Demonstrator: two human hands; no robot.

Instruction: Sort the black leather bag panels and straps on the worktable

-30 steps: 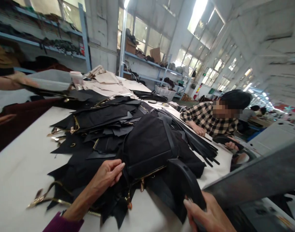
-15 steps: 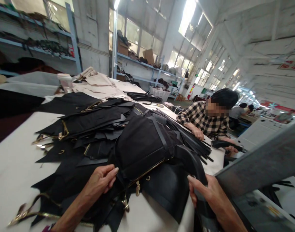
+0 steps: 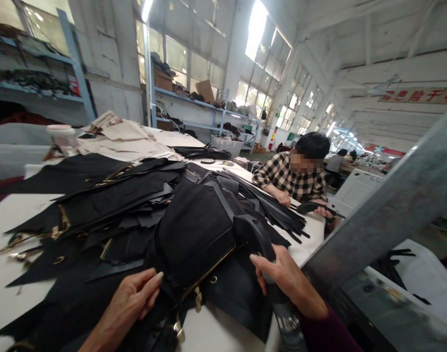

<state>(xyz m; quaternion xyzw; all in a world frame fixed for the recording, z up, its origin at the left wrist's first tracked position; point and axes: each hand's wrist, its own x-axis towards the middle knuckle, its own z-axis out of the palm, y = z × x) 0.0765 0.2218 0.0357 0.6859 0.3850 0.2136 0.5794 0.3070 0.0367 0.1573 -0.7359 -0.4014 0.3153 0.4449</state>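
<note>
Black bag piece on the worktop, between both grips: left hand pinching its near-left edge; right hand wrapped around a curved black nozzle beside its right edge.

Single view, head-worn: from here I'd put it above the near side of the bench, facing forward and down across the top. Close to the work; left hand and right hand loom large from below. Sees past the far edge to blue shelving, past the right edge to a co-worker. Metal beam cuts in close, right.
</note>
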